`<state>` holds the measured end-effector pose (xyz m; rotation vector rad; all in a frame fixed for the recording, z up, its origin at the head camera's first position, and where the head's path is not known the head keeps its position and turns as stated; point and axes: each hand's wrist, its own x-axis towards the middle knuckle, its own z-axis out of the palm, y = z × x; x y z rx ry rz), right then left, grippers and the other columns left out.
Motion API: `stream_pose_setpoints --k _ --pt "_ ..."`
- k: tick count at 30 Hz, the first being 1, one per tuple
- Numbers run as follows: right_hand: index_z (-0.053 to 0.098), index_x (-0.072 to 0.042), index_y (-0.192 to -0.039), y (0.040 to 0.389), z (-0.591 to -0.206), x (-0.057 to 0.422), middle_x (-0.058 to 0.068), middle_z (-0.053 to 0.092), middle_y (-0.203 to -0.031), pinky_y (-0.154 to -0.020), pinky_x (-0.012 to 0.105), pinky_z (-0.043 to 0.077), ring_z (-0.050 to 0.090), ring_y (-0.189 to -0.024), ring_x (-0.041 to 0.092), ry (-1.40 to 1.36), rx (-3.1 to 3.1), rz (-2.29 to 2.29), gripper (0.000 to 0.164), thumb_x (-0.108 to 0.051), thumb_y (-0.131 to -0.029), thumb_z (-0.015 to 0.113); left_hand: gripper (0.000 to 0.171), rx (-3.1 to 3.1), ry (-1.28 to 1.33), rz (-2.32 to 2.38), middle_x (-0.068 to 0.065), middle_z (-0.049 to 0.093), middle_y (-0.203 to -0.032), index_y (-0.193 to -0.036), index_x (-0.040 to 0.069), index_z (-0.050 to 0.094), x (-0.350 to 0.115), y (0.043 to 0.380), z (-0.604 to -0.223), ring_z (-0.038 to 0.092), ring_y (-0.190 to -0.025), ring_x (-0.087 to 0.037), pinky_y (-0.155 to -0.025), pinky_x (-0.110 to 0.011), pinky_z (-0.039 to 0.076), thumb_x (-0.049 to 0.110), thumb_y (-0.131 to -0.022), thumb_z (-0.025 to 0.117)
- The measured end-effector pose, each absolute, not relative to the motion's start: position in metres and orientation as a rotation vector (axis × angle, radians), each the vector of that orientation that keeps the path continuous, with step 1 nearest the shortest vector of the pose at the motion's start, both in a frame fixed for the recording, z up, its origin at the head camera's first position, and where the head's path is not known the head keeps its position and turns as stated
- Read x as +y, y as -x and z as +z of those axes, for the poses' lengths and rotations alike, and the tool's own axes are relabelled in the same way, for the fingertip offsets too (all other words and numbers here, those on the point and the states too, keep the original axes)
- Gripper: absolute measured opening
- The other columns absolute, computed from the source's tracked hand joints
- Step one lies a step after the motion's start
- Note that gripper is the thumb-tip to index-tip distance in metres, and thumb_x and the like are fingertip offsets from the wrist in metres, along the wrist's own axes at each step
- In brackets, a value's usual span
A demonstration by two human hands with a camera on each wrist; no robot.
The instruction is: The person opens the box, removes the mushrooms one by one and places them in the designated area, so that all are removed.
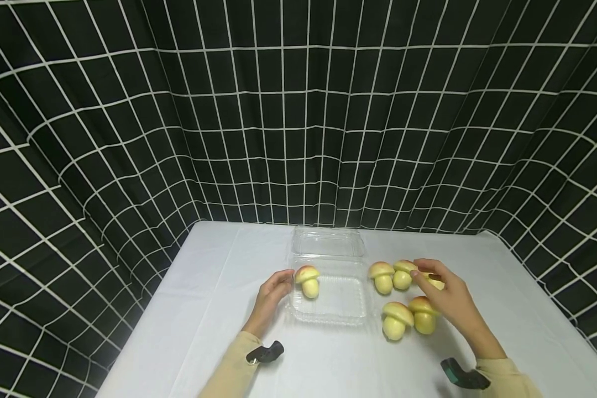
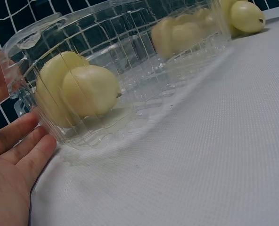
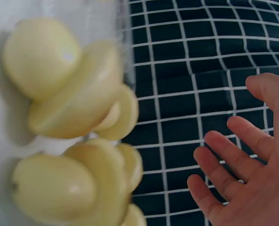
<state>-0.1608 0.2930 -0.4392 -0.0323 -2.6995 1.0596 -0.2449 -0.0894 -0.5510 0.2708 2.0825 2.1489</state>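
Note:
A mushroom [image 1: 308, 284] with a pale stem and a reddish-yellow cap lies at the left inside a clear plastic clamshell box [image 1: 328, 319], whose lid [image 1: 328, 243] is folded back. My left hand [image 1: 272, 298] is at the box's left wall; in the left wrist view its fingers [image 2: 38, 155] touch the wall's lower edge from outside. To the right of the box, several more mushrooms [image 1: 382, 278] stand in two loose groups. Over the farther group reaches my right hand [image 1: 450, 298], partly hiding one mushroom [image 1: 435, 282]. Its fingers [image 3: 224, 165] are spread with nothing between them.
A white cloth [image 1: 219, 287] covers the table. Black curtains with a white grid [image 1: 323, 110] hang behind it and along both sides. Each wrist carries a dark strapped device [image 1: 266, 352]. Two mushrooms [image 1: 397, 320] stand nearer the front, beside the right forearm.

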Motion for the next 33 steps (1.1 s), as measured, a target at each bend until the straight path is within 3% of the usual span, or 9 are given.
stream_pose_setpoints --k 2,6,9,13,16,19,25,33 --pt "0.057 -0.013 -0.138 0.162 -0.433 0.29 0.017 0.063 -0.137 -0.091 0.039 0.052 0.057 -0.119 0.031 0.016 -2.693 1.074 0.047 -0.044 -0.103 0.056 0.044 2.082 -0.28 2.148 -0.013 0.055 -0.148 -0.138 0.008 0.058 -0.09 0.245 -0.552 0.048 -0.143 -0.033 -0.122 -0.054 0.035 0.018 -0.095 0.056" --pt "0.055 -0.013 -0.141 0.165 -0.423 0.283 0.018 0.061 -0.14 -0.095 0.045 0.05 0.055 -0.123 0.033 -0.027 -2.666 1.125 0.048 -0.043 -0.103 0.055 0.043 2.062 -0.265 2.16 -0.012 0.056 -0.147 -0.137 0.01 0.059 -0.09 0.245 -0.552 0.049 -0.141 -0.032 -0.122 -0.053 0.036 0.019 -0.094 0.057" --pt "0.053 -0.015 -0.142 0.169 -0.419 0.277 0.013 0.06 -0.141 -0.096 0.032 0.051 0.056 -0.124 0.022 -0.061 -2.633 1.124 0.048 -0.042 -0.103 0.056 0.043 2.055 -0.262 2.167 -0.012 0.057 -0.146 -0.137 0.01 0.06 -0.09 0.246 -0.551 0.049 -0.141 -0.032 -0.122 -0.053 0.036 0.019 -0.094 0.057" --pt "0.053 -0.011 -0.142 0.176 -0.415 0.268 0.01 0.061 -0.14 -0.093 0.008 0.042 0.053 -0.118 -0.002 -0.153 -2.556 1.134 0.046 -0.035 -0.103 0.058 0.044 2.058 -0.264 2.167 -0.013 0.057 -0.146 -0.137 0.009 0.06 -0.089 0.246 -0.551 0.049 -0.141 -0.032 -0.122 -0.053 0.036 0.019 -0.094 0.058" --pt "0.052 -0.009 -0.143 0.18 -0.411 0.261 0.011 0.059 -0.141 -0.095 0.004 0.039 0.051 -0.117 -0.009 -0.21 -2.528 1.155 0.047 -0.032 -0.102 0.059 0.044 2.058 -0.252 2.167 -0.012 0.057 -0.146 -0.136 0.009 0.06 -0.089 0.246 -0.551 0.049 -0.141 -0.031 -0.122 -0.052 0.036 0.019 -0.094 0.058" --pt "0.051 -0.013 -0.145 0.184 -0.406 0.255 0.008 0.058 -0.143 -0.097 0.006 0.04 0.052 -0.12 -0.002 -0.234 -2.532 1.149 0.048 -0.033 -0.102 0.06 0.044 2.067 -0.257 2.167 -0.013 0.057 -0.146 -0.136 0.009 0.06 -0.089 0.245 -0.551 0.05 -0.141 -0.031 -0.122 -0.052 0.037 0.017 -0.094 0.058" --pt "0.049 -0.012 -0.147 0.193 -0.396 0.245 0.008 0.056 -0.147 -0.1 0.009 0.042 0.055 -0.128 0.025 -0.3 -2.513 1.152 0.049 -0.031 -0.103 0.06 0.043 2.049 -0.261 2.181 -0.014 0.057 -0.147 -0.136 0.008 0.06 -0.089 0.245 -0.552 0.049 -0.141 -0.032 -0.122 -0.052 0.036 0.017 -0.094 0.058" --pt "0.05 -0.014 -0.146 0.203 -0.382 0.225 0.007 0.056 -0.147 -0.101 0.012 0.045 0.056 -0.128 0.022 -0.369 -2.46 1.22 0.048 -0.025 -0.101 0.063 0.045 2.053 -0.261 2.167 -0.013 0.055 -0.148 -0.138 0.008 0.059 -0.089 0.244 -0.549 0.047 -0.144 -0.032 -0.123 -0.052 0.035 0.017 -0.094 0.057"
